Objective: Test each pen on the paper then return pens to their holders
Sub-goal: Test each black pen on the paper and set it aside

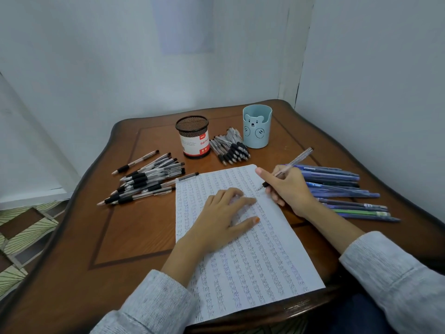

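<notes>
Pale walls are seen closing in on a corner where a brown wooden table [134, 225] is tucked, and the whole job is laid out on it. As for progress, it's judged to be deep into the testing part but nowhere on the tidy-up: the sheet of paper [265, 261], laid slanted at the near middle of the table, is already packed with rows of small scribbles, mostly grey-black with some blue-purple mixed in. No pens can be seen sticking out of the black mesh holder [193, 138] or the blue bear holder [256, 127] at the far side. So every pen is left to be put back. A heap of clear black-grip pens [149, 182] is spread left of the paper, a smaller bunch [231, 148] is piled between the two holders, and a fan of blue pens [342, 189] is laid out on the right. The paper is pinned flat by the left hand [226, 213], fingers spread and pressed down. One clear pen [296, 160] is pinched in the right hand [289, 189] in a writing grip, its tip brought down at the paper's right edge, forefinger stuck out straight.
</notes>
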